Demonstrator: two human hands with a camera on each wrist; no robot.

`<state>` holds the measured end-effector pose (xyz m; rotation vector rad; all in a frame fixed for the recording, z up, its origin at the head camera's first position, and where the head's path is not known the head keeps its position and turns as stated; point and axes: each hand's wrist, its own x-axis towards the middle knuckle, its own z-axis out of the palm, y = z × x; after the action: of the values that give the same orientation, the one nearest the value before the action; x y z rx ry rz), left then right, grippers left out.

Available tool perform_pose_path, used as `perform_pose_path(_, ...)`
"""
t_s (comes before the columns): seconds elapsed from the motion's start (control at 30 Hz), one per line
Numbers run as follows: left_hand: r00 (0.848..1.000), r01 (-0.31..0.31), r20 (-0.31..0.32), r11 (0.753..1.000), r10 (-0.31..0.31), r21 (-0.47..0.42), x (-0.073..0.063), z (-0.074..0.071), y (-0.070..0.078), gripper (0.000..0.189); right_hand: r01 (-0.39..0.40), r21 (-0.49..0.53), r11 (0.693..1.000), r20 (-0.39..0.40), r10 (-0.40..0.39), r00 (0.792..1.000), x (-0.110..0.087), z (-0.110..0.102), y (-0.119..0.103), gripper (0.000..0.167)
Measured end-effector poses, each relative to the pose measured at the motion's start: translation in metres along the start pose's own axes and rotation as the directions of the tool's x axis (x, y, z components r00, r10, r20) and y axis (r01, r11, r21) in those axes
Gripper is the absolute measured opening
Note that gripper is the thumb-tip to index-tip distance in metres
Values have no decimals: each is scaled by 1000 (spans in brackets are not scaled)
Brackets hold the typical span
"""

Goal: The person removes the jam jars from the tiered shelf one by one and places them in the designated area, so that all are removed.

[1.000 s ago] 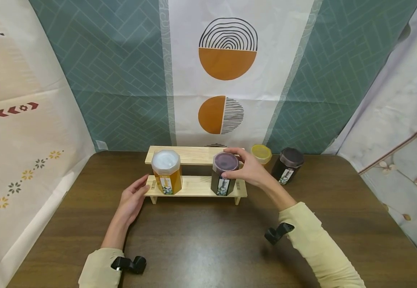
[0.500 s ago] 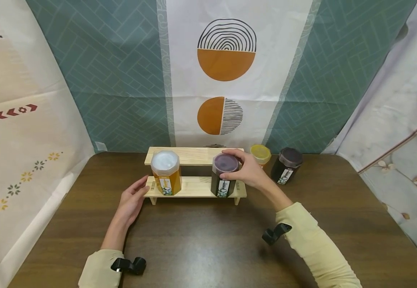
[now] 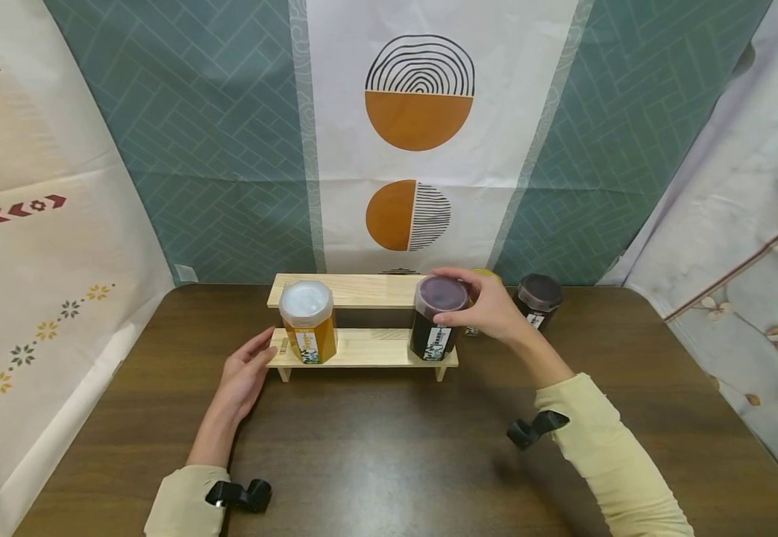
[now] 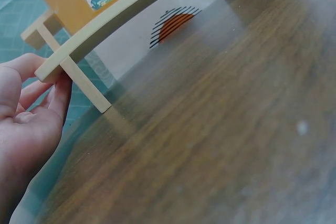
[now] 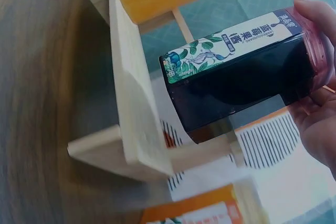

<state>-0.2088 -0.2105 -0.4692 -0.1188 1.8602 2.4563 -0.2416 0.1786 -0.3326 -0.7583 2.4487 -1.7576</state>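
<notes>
My right hand [image 3: 492, 307] grips a dark jar [image 3: 431, 335] by its purple-lidded top, thumb in front and fingers behind. The jar is raised over the right end of the lower tier of a small wooden two-tier rack [image 3: 371, 347]; the right wrist view shows a gap between its base [image 5: 181, 109] and the board. At the rack's left end my left hand [image 3: 242, 379] pinches the lower board, thumb on top and fingers [image 4: 62, 95] underneath. An amber jar [image 3: 317, 341] with a whitish lid stands on that tier near the left hand.
Behind my right hand, a yellow-lidded jar [image 3: 487, 273] is mostly hidden. Another dark jar [image 3: 539, 296] stands on the brown table [image 3: 362, 447] to its right. A patterned cloth [image 3: 241, 209] hangs behind the table's far edge.
The right hand has shifted right with the dark jar, lifting it slightly and covering most of the yellow-lidded jar. My left hand keeps its hold on the rack's end.
</notes>
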Motion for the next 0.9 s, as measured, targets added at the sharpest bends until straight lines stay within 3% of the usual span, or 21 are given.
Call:
perform_pose_path(0.5,1000,12,-4,1000,-12,3,-2,-1,0,56,-13,-80,997,-90,6,996,-40,-51,20,64)
perform_pose_path(0.9,1000,13,-4,1000,-13,-2,1,-1,0,54,-21,-107,994,-18,19,1000,-52,-52,50,63)
